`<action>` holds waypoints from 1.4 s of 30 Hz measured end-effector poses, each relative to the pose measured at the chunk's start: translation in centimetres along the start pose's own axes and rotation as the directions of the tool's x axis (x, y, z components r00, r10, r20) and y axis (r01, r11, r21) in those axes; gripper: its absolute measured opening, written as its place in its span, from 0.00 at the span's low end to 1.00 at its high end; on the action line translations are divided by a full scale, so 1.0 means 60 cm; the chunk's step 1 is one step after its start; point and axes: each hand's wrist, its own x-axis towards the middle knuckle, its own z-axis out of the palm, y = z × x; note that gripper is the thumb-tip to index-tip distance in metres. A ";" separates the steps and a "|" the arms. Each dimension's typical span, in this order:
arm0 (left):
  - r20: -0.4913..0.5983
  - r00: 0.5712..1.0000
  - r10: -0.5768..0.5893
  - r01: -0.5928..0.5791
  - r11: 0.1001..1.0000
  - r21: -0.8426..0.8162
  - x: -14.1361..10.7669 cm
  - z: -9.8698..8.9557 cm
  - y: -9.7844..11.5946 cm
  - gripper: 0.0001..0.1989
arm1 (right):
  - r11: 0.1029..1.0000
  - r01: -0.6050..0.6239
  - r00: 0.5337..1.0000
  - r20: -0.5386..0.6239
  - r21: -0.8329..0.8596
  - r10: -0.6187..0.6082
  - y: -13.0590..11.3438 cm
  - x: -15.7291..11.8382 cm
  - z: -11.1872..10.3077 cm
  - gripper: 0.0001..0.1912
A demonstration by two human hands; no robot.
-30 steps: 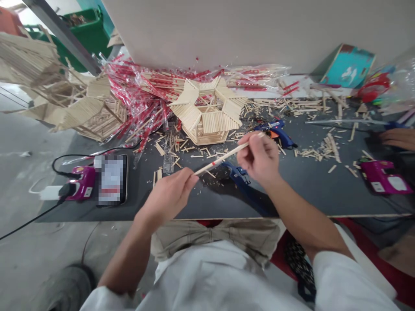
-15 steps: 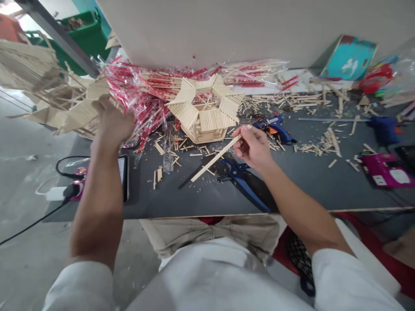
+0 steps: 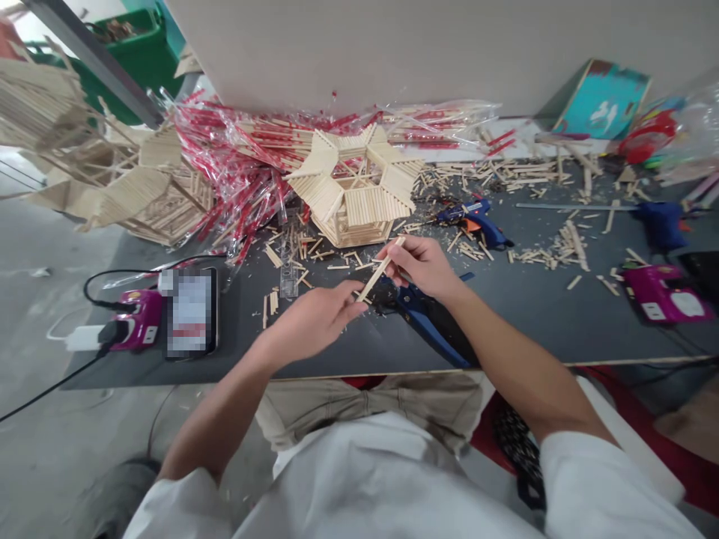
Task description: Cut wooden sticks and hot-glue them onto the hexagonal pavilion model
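A thin wooden stick (image 3: 380, 272) runs at a slant between my two hands. Its lower end is pinched between the thumb and fingers of my left hand (image 3: 320, 318). My right hand (image 3: 422, 263) grips it near the upper end. Whether it is one stick or a pair laid together I cannot tell. Just beyond stands a star-shaped stick model (image 3: 371, 206) with slatted roof panels; neither hand touches it. Beneath and beside my right hand lies a blue-handled cutting tool (image 3: 430, 322), partly covered by that hand.
A blue glue gun (image 3: 477, 223) lies right of the model among stick offcuts (image 3: 562, 251). Plastic-wrapped red and plain sticks (image 3: 236, 150) line the back. At left are a larger stick model (image 3: 129, 187), a phone (image 3: 191, 314) and a purple power strip (image 3: 138, 318). Another purple power box (image 3: 666, 293) sits right.
My left hand has come from beside the larger model at left to the stick's lower end. My right hand has lowered slightly with the stick. The phone is now uncovered.
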 end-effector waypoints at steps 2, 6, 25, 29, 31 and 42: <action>0.008 1.000 -0.002 0.003 0.996 -0.092 0.008 0.026 -0.003 0.14 | 1.000 -0.010 1.000 0.022 -0.016 0.010 0.002 0.000 0.001 0.21; -0.019 0.997 -0.078 0.070 0.960 -0.273 0.001 0.045 -0.018 0.15 | 0.999 -0.025 0.996 0.086 -0.046 0.029 0.007 0.000 -0.002 0.20; -0.504 0.863 -0.014 0.071 0.993 0.094 -0.080 0.075 -0.081 0.13 | 0.987 0.037 0.999 0.032 0.158 -0.043 -0.006 0.008 -0.042 0.21; -0.444 0.894 -0.060 -0.056 0.968 -0.243 -0.046 0.047 -0.061 0.18 | 0.993 -0.029 0.983 0.183 0.113 0.008 0.006 0.002 -0.033 0.20; -0.437 0.898 -0.040 -0.119 0.936 -0.330 -0.023 0.028 -0.044 0.21 | 0.995 -0.047 0.973 0.228 0.083 0.026 0.011 -0.001 -0.025 0.19; -0.351 0.923 0.156 -0.290 0.882 -0.372 0.104 -0.019 -0.002 0.22 | 0.988 -0.146 0.898 0.413 -0.041 0.150 0.001 -0.004 -0.019 0.16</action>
